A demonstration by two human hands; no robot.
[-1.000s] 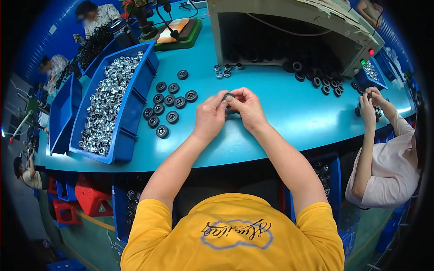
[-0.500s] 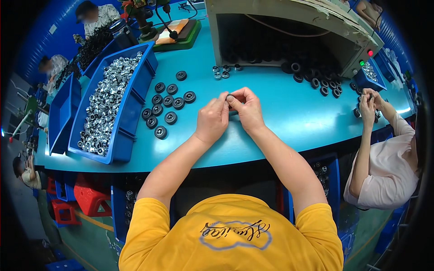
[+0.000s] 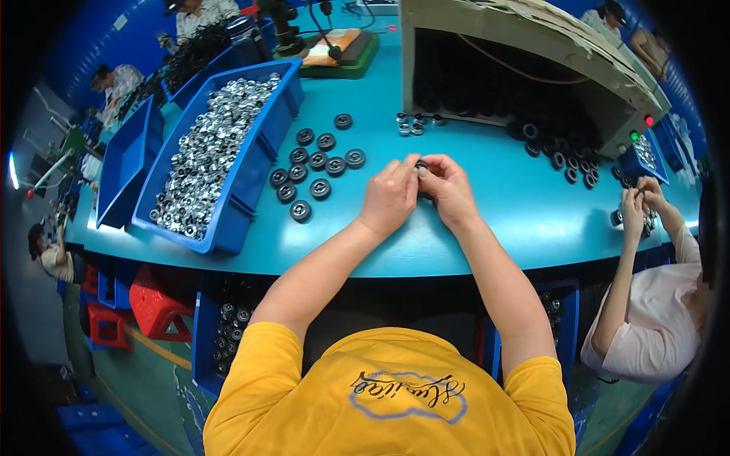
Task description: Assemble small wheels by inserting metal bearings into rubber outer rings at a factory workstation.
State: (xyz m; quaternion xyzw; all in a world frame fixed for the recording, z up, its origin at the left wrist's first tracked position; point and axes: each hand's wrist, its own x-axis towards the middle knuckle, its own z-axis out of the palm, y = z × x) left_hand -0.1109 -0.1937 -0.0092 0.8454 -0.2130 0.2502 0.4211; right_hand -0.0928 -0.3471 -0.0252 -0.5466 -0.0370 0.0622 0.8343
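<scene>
My left hand [image 3: 390, 196] and my right hand [image 3: 450, 193] meet above the table, fingers closed around a small black wheel [image 3: 420, 166]. Both thumbs press at it, and most of the wheel is hidden by my fingers. Left of my hands, several black wheels [image 3: 320, 188] with hubs lie flat in a loose group. Beyond my hands, several shiny metal hubs [image 3: 417, 129] stand together in front of the machine opening. Black rubber tires [image 3: 559, 160] are heaped at the opening's right side.
A long blue bin [image 3: 242, 220] full of metal hubs stands at the left, beside another blue bin [image 3: 114, 199]. The beige machine [image 3: 635, 102] with red and green lights rises at the back right. A co-worker's hands [image 3: 639, 199] work at the right end of the teal table [image 3: 525, 232].
The view has shifted, so the table and its things sit farther right in the picture. My hands stay together on the wheel, with slightly more of its black edge showing.
</scene>
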